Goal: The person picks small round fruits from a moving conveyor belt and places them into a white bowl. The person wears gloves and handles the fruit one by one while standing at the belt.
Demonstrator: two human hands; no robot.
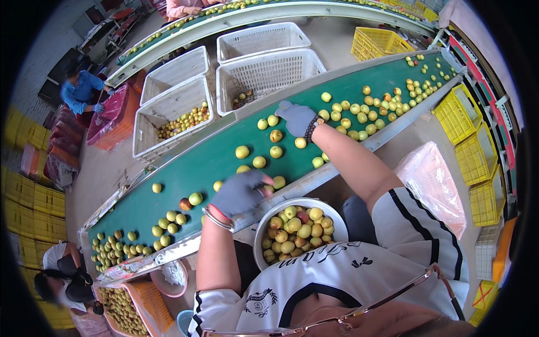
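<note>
A green conveyor belt (202, 168) runs slantwise before me, strewn with round yellow-green fruits, some with reddish-brown patches, that look like jujubes. My left hand (242, 194), in a grey glove with bare fingertips, is over the belt's near edge, blurred. Its fingertips are beside a green fruit (278, 182); whether they hold one is unclear. Farther up the belt my right hand (297, 120), also gloved, has its fingers turned down near a pair of fruits (273, 121). Its palm side is hidden. A metal bowl (342, 219) full of such fruits sits at my lap.
White crates (269, 69) stand beyond the belt, one holding brownish fruits (185, 122). Yellow crates (459, 111) line the right. A lined orange crate of fruits (162, 305) and a pink basin (168, 278) are at lower left. Co-workers (82, 92) are nearby.
</note>
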